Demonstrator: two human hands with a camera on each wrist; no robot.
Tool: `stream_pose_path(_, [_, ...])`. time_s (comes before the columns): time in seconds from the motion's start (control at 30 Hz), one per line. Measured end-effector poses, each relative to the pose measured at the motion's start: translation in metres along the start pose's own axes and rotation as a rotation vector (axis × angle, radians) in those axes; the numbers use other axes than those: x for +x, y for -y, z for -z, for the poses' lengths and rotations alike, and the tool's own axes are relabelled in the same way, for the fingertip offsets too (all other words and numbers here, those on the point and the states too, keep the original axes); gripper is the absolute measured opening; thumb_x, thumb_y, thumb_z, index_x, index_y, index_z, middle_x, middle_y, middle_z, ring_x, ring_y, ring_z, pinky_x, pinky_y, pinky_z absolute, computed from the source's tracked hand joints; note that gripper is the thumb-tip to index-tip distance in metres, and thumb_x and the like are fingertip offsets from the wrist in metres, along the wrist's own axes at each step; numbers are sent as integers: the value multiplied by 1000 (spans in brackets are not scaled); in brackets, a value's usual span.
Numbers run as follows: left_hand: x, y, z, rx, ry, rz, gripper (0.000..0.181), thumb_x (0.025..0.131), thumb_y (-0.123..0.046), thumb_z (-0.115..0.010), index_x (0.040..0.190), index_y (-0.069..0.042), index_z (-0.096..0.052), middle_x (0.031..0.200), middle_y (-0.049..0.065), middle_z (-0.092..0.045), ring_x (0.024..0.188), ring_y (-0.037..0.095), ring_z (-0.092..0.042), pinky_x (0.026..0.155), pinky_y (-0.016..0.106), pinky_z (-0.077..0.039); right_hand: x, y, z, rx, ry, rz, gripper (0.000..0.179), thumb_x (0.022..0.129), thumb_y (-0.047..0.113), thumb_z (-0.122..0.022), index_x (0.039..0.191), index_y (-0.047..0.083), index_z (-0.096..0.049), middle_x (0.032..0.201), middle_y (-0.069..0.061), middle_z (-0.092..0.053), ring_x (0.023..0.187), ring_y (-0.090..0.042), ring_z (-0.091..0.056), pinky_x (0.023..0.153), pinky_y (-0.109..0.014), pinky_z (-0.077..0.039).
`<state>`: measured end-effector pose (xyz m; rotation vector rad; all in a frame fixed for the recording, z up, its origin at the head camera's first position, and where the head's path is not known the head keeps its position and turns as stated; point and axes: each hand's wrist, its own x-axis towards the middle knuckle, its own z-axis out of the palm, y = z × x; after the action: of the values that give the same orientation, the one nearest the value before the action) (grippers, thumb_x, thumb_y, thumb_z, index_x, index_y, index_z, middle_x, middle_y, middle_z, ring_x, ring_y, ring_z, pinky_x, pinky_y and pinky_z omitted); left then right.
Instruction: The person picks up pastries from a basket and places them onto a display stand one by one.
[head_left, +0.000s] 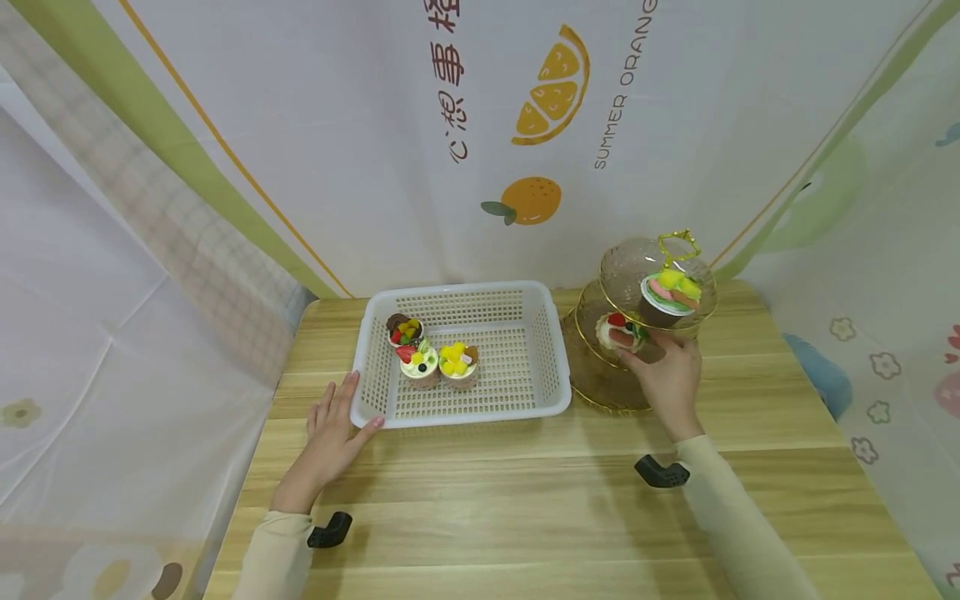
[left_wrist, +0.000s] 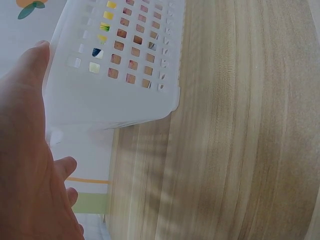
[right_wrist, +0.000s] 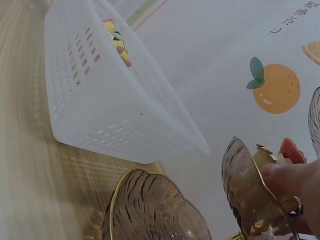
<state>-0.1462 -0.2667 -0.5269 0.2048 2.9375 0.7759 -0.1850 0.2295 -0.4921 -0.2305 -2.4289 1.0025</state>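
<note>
My right hand (head_left: 671, 379) reaches to the middle tier of a three-tier cake stand (head_left: 622, 265) and pinches a small fruit tart (head_left: 606, 332) with thumb and fingers. In the right wrist view, the tart shows a red fruit topping (right_wrist: 292, 151) behind the tinted tier edge. A fruit-topped cupcake (head_left: 663, 310) sits on the top tier, just above my hand. My left hand (head_left: 326, 437) rests with extended fingers at the near left corner of a white basket (head_left: 465, 418). Inside the basket's left half stand three dessert cups, one of them with yellow cubes (head_left: 458, 367).
The basket and stand are side by side at the back of the wooden table (head_left: 480, 508). A printed curtain (head_left: 360, 150) hangs right behind them. The stand's gold handle (head_left: 678, 244) rises above its top tier.
</note>
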Motion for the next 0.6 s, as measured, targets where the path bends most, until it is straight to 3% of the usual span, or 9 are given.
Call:
stream_pose_path(0.27, [0,-1,1,6,6,-18,86,92,-55,-47,153,-24,7,162,10,-4,146,43,3,110,70,1,-3,-1,0,-26,33,-14,62,67,26,-85,121,4,-64,107,-22,-69,107,-39,-45,97,-53,-30])
stream_pose_path(0.47, [0,-1,1,16,3,-17,86,92,-55,-47,153,-24,6,162,10,-4,146,45,1,110,70,0,-3,-1,2,-33,24,27,63,65,27,-86,120,5,-64,107,-21,-70,107,-40,-47,102,-55,-26])
stream_pose_path(0.6, [0,-1,0,19,-3,-10,86,92,-55,-47,153,-24,6,161,12,-6,146,44,0,110,69,0,-7,1,9,-19,30,53,63,64,28,-87,119,6,-65,111,-19,-69,109,-39,-47,99,-54,-27])
